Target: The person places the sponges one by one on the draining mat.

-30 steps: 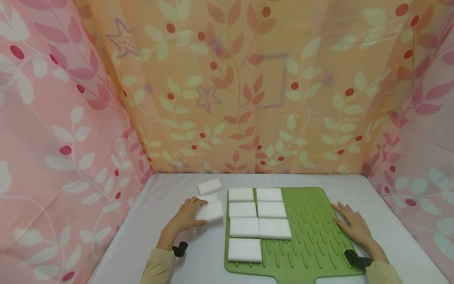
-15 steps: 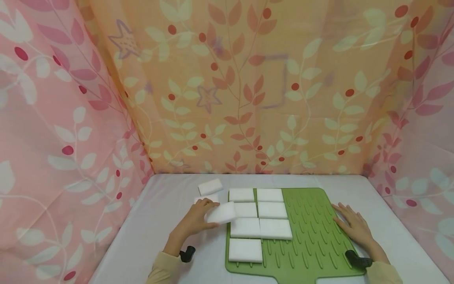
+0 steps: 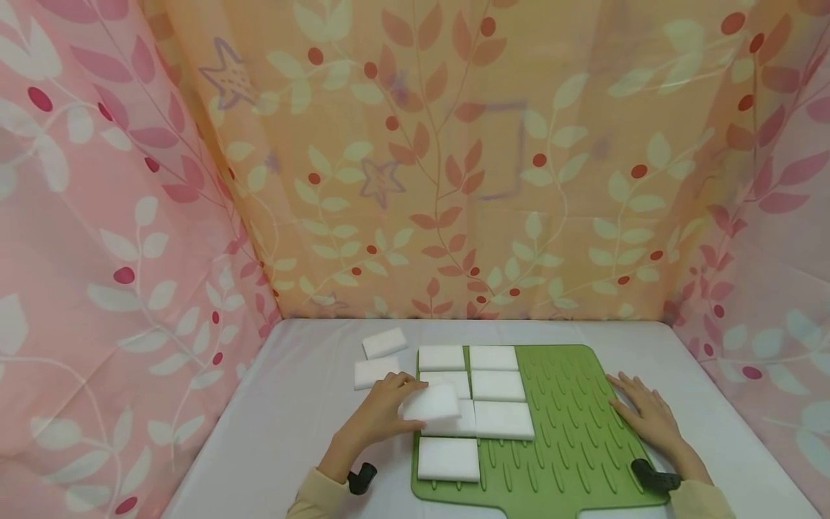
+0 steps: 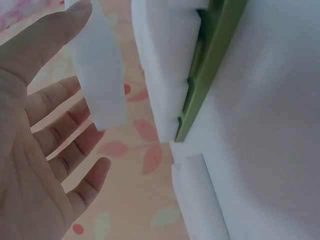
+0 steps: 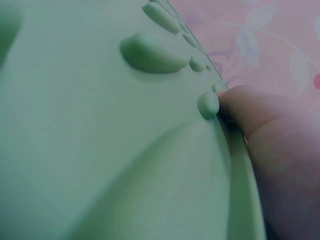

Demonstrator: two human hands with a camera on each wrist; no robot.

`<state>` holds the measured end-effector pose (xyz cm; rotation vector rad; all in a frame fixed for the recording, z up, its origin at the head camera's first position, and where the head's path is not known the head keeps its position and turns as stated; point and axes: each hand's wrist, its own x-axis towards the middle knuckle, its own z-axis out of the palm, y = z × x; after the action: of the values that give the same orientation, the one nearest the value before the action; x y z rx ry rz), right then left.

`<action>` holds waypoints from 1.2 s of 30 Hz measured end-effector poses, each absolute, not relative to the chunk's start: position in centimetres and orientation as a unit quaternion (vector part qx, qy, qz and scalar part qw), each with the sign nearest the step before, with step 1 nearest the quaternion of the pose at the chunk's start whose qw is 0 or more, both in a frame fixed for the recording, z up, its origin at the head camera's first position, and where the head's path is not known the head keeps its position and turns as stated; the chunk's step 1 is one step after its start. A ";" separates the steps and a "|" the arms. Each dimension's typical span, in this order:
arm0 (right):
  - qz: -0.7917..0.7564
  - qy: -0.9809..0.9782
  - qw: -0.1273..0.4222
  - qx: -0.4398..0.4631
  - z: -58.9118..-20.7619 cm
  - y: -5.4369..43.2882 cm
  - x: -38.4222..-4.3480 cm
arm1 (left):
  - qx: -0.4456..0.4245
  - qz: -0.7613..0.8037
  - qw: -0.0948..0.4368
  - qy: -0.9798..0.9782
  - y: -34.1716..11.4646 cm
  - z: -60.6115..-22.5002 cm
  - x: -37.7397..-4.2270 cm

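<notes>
My left hand (image 3: pixel 382 411) pinches a white sponge block (image 3: pixel 433 402) between thumb and fingers, above the left column of blocks on a green ridged mat (image 3: pixel 577 440). In the left wrist view the held block stands apart from the mat and its blocks. Several similar white blocks lie flat on the mat's left half in two columns; the nearest block (image 3: pixel 449 459) has no neighbour on its right. My right hand (image 3: pixel 648 418) rests at the mat's right edge with fingers extended. In the right wrist view its thumb (image 5: pixel 280 135) touches the rim.
Two more white blocks, a far one (image 3: pixel 385 343) and a nearer one (image 3: pixel 377 372), lie on the white table (image 3: pixel 259 404) left of the mat. Patterned cloth walls (image 3: pixel 454 216) enclose the table at the back and sides. The mat's handle (image 3: pixel 541 510) points toward me.
My left hand has lifted a white block from the table left of the mat and carried it right, over the mat's left column. My right hand stays in place.
</notes>
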<state>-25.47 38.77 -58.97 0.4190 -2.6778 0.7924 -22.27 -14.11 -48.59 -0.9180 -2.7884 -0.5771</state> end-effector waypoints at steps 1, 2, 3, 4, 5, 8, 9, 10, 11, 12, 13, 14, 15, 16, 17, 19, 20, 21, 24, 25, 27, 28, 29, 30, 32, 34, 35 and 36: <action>0.277 -0.936 0.158 0.147 -59.0 38.7 -25.5 | -0.308 -0.192 0.074 -0.929 -13.9 -48.6 -22.2; 0.277 -0.936 0.158 0.147 -59.0 38.7 -25.4 | -0.311 -0.191 0.074 -0.928 -13.6 -48.7 -22.1; 0.277 -0.937 0.158 0.146 -58.9 38.7 -25.4 | -0.314 -0.191 0.074 -0.927 -13.4 -48.8 -22.0; 0.277 -0.937 0.158 0.145 -58.9 38.7 -25.4 | -0.317 -0.190 0.075 -0.926 -13.1 -48.9 -21.9; 0.276 -0.937 0.159 0.144 -58.9 38.6 -25.4 | -0.322 -0.188 0.075 -0.925 -12.9 -49.0 -21.8; 0.275 -0.938 0.157 0.142 -58.8 38.7 -25.4 | -0.332 -0.187 0.074 -0.922 -12.0 -49.3 -21.6; 0.275 -0.938 0.157 0.142 -58.8 38.7 -25.4 | -0.334 -0.185 0.073 -0.921 -11.7 -49.4 -21.5; 0.276 -0.938 0.158 0.141 -58.8 38.7 -25.4 | -0.336 -0.185 0.071 -0.921 -11.4 -49.5 -21.4; 0.275 -0.938 0.158 0.142 -58.8 38.7 -25.4 | -0.337 -0.186 0.068 -0.920 -11.1 -49.5 -21.3; 0.275 -0.938 0.157 0.142 -58.8 38.7 -25.4 | -0.338 -0.187 0.065 -0.920 -10.8 -49.6 -21.3; 0.274 -0.938 0.156 0.142 -58.8 38.7 -25.4 | -0.339 -0.187 0.063 -0.920 -10.5 -49.6 -21.2; 0.274 -0.938 0.158 0.142 -58.9 38.7 -25.4 | -0.340 -0.188 0.061 -0.919 -10.3 -49.6 -21.2; 0.274 -0.938 0.159 0.142 -58.9 38.7 -25.4 | -0.343 -0.186 0.060 -0.919 -10.0 -49.6 -21.1; 0.273 -0.938 0.159 0.142 -58.9 38.8 -25.4 | -0.347 -0.188 0.059 -0.917 -9.7 -49.6 -21.0; 0.273 -0.938 0.160 0.142 -58.9 38.8 -25.5 | -0.350 -0.187 0.059 -0.916 -9.5 -49.7 -21.0; 0.272 -0.938 0.159 0.143 -58.9 38.8 -25.6 | -0.356 -0.188 0.057 -0.913 -8.9 -49.7 -20.9; 0.272 -0.938 0.160 0.144 -58.9 38.8 -25.6 | -0.360 -0.187 0.058 -0.912 -8.6 -49.8 -20.8; 0.272 -0.938 0.161 0.144 -58.9 38.9 -25.6 | -0.365 -0.187 0.058 -0.910 -8.3 -49.8 -20.7; 0.271 -0.938 0.160 0.145 -58.9 38.8 -25.6 | -0.379 -0.186 0.059 -0.905 -7.4 -50.0 -20.4; 0.271 -0.938 0.161 0.145 -58.9 38.8 -25.6 | -0.384 -0.183 0.062 -0.903 -7.1 -50.1 -20.3; 0.274 -0.938 0.158 0.144 -58.8 38.8 -25.6 | -0.390 -0.182 0.066 -0.900 -6.4 -50.2 -20.1; 0.274 -0.938 0.158 0.143 -58.8 38.8 -25.6 | -0.392 -0.179 0.068 -0.900 -6.1 -50.2 -20.0; 0.274 -0.938 0.159 0.143 -58.8 38.9 -25.6 | -0.393 -0.177 0.071 -0.899 -5.8 -50.2 -19.9; 0.274 -0.938 0.159 0.142 -58.8 38.9 -25.6 | -0.393 -0.175 0.073 -0.900 -5.5 -50.2 -19.8; 0.272 -0.939 0.158 0.142 -58.8 38.9 -25.6 | -0.393 -0.172 0.077 -0.900 -5.0 -50.3 -19.6; 0.270 -0.939 0.159 0.141 -58.9 38.9 -25.6 | -0.392 -0.165 0.082 -0.901 -4.5 -50.4 -19.4; 0.270 -0.939 0.159 0.141 -58.9 38.9 -25.6 | -0.391 -0.162 0.084 -0.902 -4.3 -50.4 -19.4; 0.270 -0.939 0.158 0.142 -58.9 38.9 -25.6 | -0.390 -0.158 0.087 -0.903 -4.0 -50.5 -19.3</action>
<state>-25.59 38.86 -58.95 0.4060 -2.6854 0.7727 -19.33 -4.02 -50.54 -1.1627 -2.6898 -0.4692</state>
